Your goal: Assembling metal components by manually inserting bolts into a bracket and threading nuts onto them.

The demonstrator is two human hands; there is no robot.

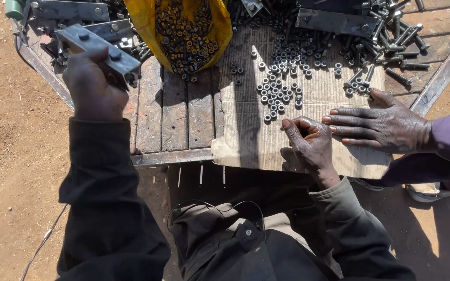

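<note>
Head view, looking down on the counter [175, 117]. Landmark: cardboard sheet [266, 132] laid over the slats. Left hand [94, 86], well left of the cardboard and raised, is closed around a flat metal bracket [97, 48] with bolts through it; wrist bent back, forearm running straight up from the body. Right hand [308, 140] rests on the cardboard's near half, fingers curled in with thumb to fingertips; whether a nut sits in the pinch I cannot tell. Loose nuts [279, 88] are scattered just beyond it, a yellow bag of nuts [186, 34] at the cardboard's far left corner, bolts [386, 44] far right. Another person's hand [378, 127] lies spread flat beside the right hand.

Risk, as I judge it: the bracket, gripped at one end, could tip and drop; crowded hands could knock nuts off the cardboard.
</note>
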